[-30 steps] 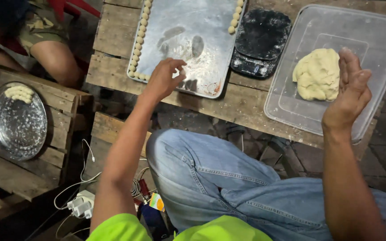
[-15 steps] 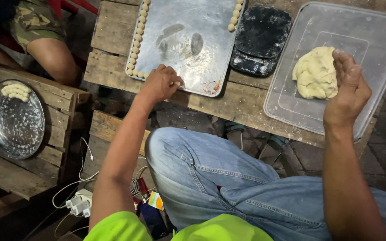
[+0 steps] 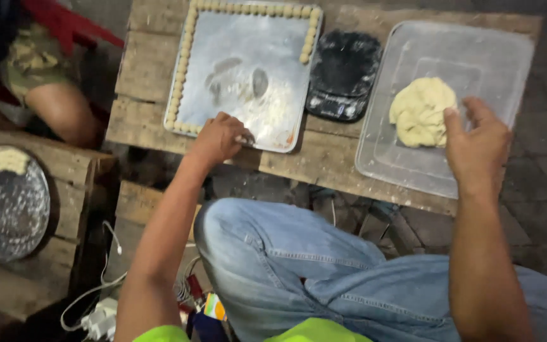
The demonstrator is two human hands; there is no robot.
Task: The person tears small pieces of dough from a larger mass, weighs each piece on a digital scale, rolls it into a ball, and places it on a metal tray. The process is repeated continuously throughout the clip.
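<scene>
My left hand (image 3: 218,137) rests on the near edge of a flat metal baking tray (image 3: 273,50), fingers curled, apparently pinching a small dough ball at the rim. Small dough balls (image 3: 182,69) line the tray's left and far edges in a row. My right hand (image 3: 479,147) hovers over a clear plastic tub (image 3: 495,57), thumb touching a pale yellow lump of dough (image 3: 422,111) inside it, fingers spread.
A black kitchen scale (image 3: 343,76) sits between tray and tub on the wooden pallet table (image 3: 147,63). A round metal plate (image 3: 7,202) with some dough lies at left on a bench. Another person's arm (image 3: 64,114) is at upper left. Cables and a power strip (image 3: 99,320) lie below.
My left hand has slid from the tray's middle down to its near edge. My right hand has moved from beside the dough lump to touching it.
</scene>
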